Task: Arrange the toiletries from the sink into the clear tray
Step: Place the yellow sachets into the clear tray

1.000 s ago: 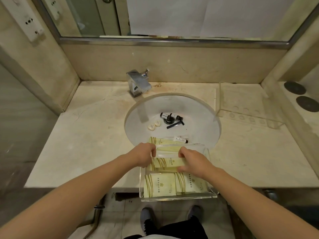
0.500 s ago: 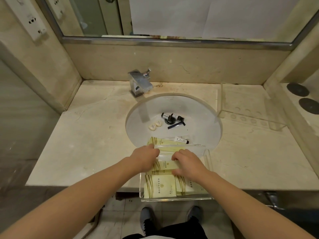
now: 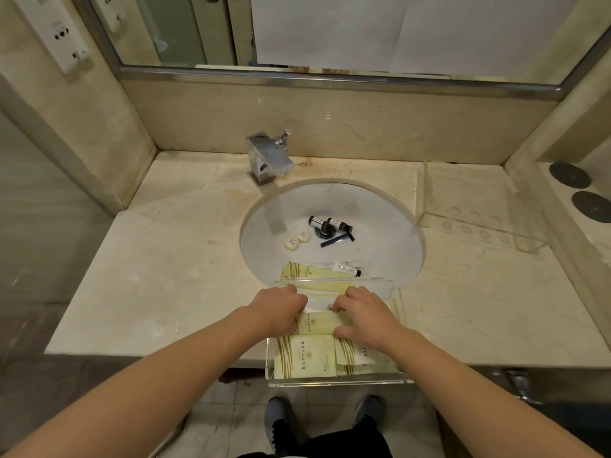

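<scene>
Both hands point(image 3: 277, 309) point(image 3: 367, 314) have drawn closer, fingers gripping a packet point(image 3: 319, 322) in the clear tray point(image 3: 337, 380).

Clear tray point(image 3: 337, 381) w/ cream packets point(image 3: 305, 357) — bottles point(image 3: 327, 223), soaps point(image 3: 296, 240) in sink point(image 3: 390, 233).

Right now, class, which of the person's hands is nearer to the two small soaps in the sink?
Left. The left hand lies directly below the soaps in the picture, at the clear tray; the right hand sits farther right.

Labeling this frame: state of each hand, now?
Left hand: fingers curled on the long cream packet in the clear tray.
Right hand: pinching the same packet.
</scene>
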